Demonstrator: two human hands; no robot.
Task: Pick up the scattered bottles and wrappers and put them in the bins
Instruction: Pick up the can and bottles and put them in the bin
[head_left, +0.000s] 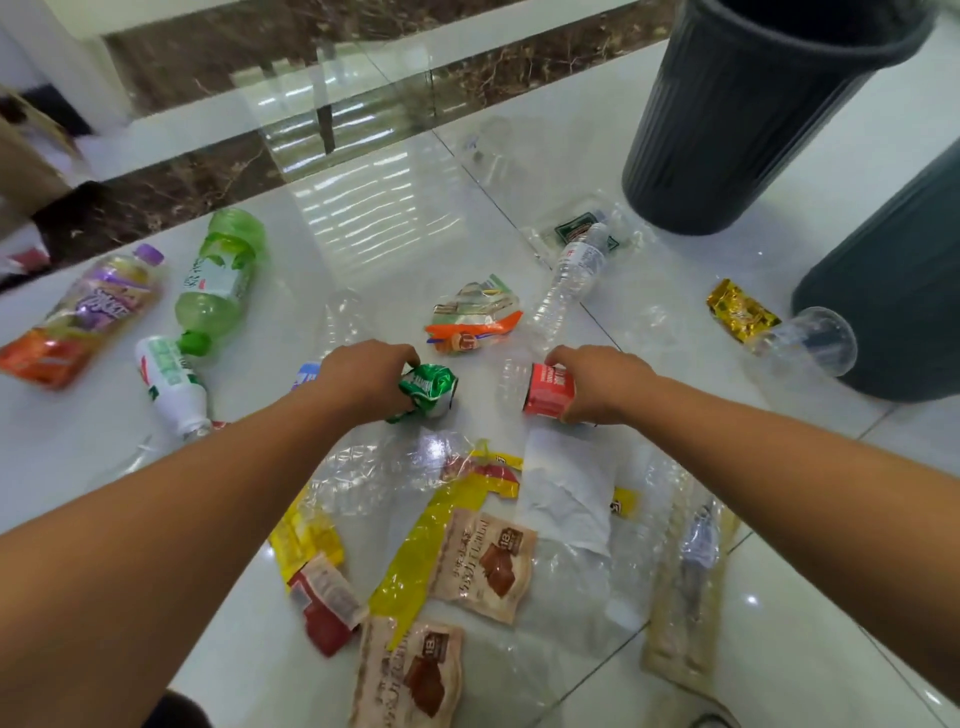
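My left hand (363, 376) grips a crumpled green wrapper (431, 387) on the white tiled floor. My right hand (600, 382) grips a clear bottle with a red label (548, 389), lying on its side. Two dark grey ribbed bins stand at the right, one far (727, 119) and one nearer (893, 291). More litter lies around: a green bottle (218, 280), a white bottle (171, 382), a purple-capped bottle (88, 312), a clear water bottle (571, 275), an orange wrapper (475, 317), a gold wrapper (740, 312) and a clear cup (810, 340).
Below my hands lie brown snack packets (485, 564), yellow wrappers (415, 545), a red-and-white packet (327, 597), clear plastic film (384, 467) and white paper (569, 488). A dark marble strip (208, 171) runs across the floor at the back.
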